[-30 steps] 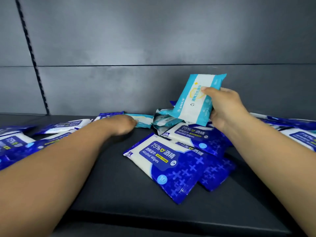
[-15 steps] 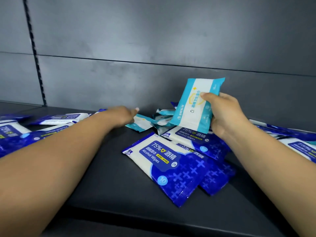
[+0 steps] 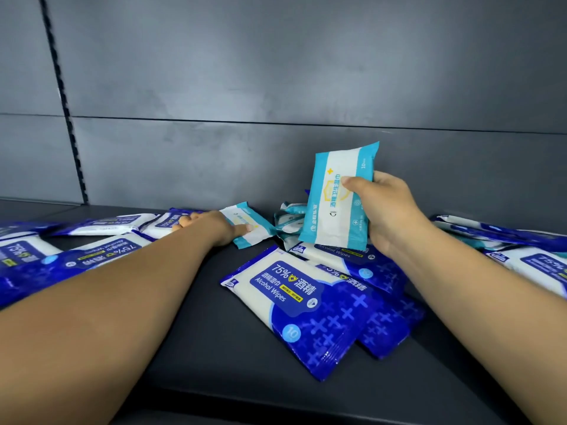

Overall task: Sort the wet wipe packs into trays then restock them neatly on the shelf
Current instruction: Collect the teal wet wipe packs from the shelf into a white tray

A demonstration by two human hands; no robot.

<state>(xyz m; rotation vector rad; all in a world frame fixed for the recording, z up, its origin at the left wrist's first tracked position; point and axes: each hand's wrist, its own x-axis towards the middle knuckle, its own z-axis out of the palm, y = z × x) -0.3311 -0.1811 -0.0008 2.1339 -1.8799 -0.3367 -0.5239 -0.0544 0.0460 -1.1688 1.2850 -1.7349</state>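
Nearest to me on the shelf [image 3: 214, 348] lies a blue pack [image 3: 294, 308], flat, with more blue packs under it and to its right. I leave these for now, because I think I am collecting the teal kind first.

A little farther, my right hand [image 3: 389, 210] holds one teal pack [image 3: 339, 194] upright above the pile. My thumb presses on its front and my fingers curl round its back, so the grip is firm.

On the left side, my left hand [image 3: 214, 230] reaches along the shelf to a second teal pack [image 3: 250, 230]. This pack lies flat, near the back wall [image 3: 276, 72]. Its long axis goes from near-left to far-right, and it lies just beyond my fingertips, toward the right. One finger touches its near end. The other fingers look loosely bent, and they do not hold anything yet.

The left hand is clearly nearer to this pack than the right hand, which is already full. So in my judgement the left hand must slide a little more to the far right and close over the pack's short width.

Between the two hands, some crumpled teal packs [image 3: 288, 222] lie against the wall. No tray is visible.
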